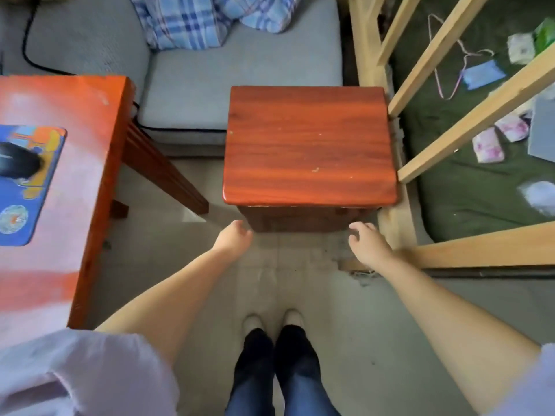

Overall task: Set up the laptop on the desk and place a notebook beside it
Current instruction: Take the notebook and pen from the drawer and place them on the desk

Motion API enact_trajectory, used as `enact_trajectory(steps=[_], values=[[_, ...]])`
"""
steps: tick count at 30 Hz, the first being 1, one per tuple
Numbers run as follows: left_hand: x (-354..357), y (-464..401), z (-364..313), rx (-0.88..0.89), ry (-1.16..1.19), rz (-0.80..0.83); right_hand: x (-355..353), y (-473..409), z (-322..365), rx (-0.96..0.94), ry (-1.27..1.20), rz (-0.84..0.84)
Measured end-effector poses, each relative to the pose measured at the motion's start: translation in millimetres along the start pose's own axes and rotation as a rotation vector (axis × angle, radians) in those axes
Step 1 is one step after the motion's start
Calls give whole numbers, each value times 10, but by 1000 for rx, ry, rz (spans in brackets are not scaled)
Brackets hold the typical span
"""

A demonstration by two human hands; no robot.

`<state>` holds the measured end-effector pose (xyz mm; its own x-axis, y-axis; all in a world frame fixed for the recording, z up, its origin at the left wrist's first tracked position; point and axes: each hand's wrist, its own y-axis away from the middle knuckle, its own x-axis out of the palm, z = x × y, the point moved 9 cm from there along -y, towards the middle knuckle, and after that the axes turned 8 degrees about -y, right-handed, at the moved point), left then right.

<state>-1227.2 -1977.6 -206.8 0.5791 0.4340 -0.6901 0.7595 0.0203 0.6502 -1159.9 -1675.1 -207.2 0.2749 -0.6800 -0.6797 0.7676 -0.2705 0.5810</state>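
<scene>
A reddish wooden desk point(90, 121) fills the left side, with a blue mouse pad point(27, 205) and a dark mouse point(18, 160) on it. No laptop or notebook shows in this view. Straight ahead stands a small red-brown wooden cabinet point(309, 145) with a bare top. My left hand point(235, 237) hangs just below the cabinet's front left corner, fingers loosely curled, holding nothing. Below the front right corner my right hand point(368, 240) hovers with fingers spread and nothing in it.
A grey cushioned seat point(240, 85) with a blue plaid cloth point(204, 19) lies behind the cabinet. On the right is a pale wooden bed frame point(468, 115) over a green mattress with small packets and a hanger. My feet stand on tiled floor point(270, 325).
</scene>
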Motion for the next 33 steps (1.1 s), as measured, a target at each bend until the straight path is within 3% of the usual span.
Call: enact_trajectory(steps=[5, 11, 18, 22, 27, 28, 30, 33], values=[[263, -535, 139, -86, 75, -3, 55, -480, -411, 168, -234, -47], [480, -996, 232, -94, 244, -131, -34, -858, -716, 369, -430, -391], [403, -1175, 212, -8, 591, -338, 71, -1009, -895, 382, -634, -473], [368, -1230, 305, 26, 512, -373, 103, -1068, -927, 308, -775, -477], [496, -936, 483, -49, 413, -399, 224, -768, -1052, 367, -710, -522], [557, -877, 528, -74, 468, -370, 280, -701, -1058, 376, -804, -528], [690, -816, 578, -174, 701, -270, 477, -649, -1004, 421, -1215, -469], [821, -839, 412, -338, 1209, -104, 736, -698, -650, 525, -1700, -217]])
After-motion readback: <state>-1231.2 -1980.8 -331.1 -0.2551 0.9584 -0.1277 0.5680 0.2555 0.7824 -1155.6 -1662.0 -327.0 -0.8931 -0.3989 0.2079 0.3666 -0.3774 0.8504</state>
